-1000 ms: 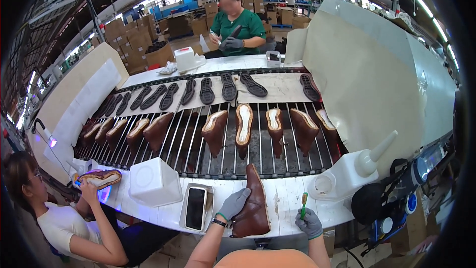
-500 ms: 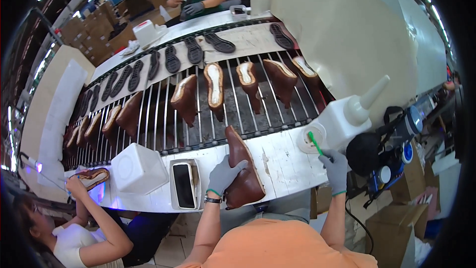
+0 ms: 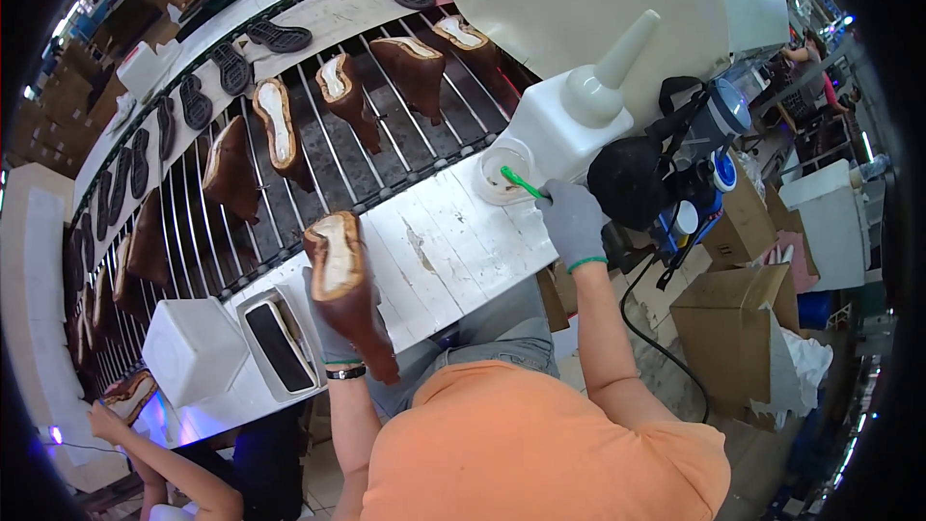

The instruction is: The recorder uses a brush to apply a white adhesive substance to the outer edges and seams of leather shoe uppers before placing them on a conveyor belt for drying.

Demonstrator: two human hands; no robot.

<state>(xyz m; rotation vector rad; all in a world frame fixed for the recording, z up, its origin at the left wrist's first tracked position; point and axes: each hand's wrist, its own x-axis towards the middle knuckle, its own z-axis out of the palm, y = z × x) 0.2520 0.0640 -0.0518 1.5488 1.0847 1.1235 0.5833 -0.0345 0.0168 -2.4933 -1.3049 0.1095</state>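
A brown leather boot without an outsole is in my left hand, which wears a grey glove. Its pale underside faces up and its shaft hangs toward me, covering most of the fingers. My right hand, also gloved in grey, is closed on a green-handled brush. The brush's far end dips into a small round white tub at the table's far edge. Directly beside the tub stands a large white squeeze bottle with a long nozzle.
Several similar boots hang along a metal-rod conveyor, with black soles on the strip beyond. A white square container and a tray with a black pad stand left. Two people work nearby. A cardboard box sits right.
The boot has been turned from its side so that its underside faces up. My right hand still grips the brush at the tub. The whole view has swung to the right.
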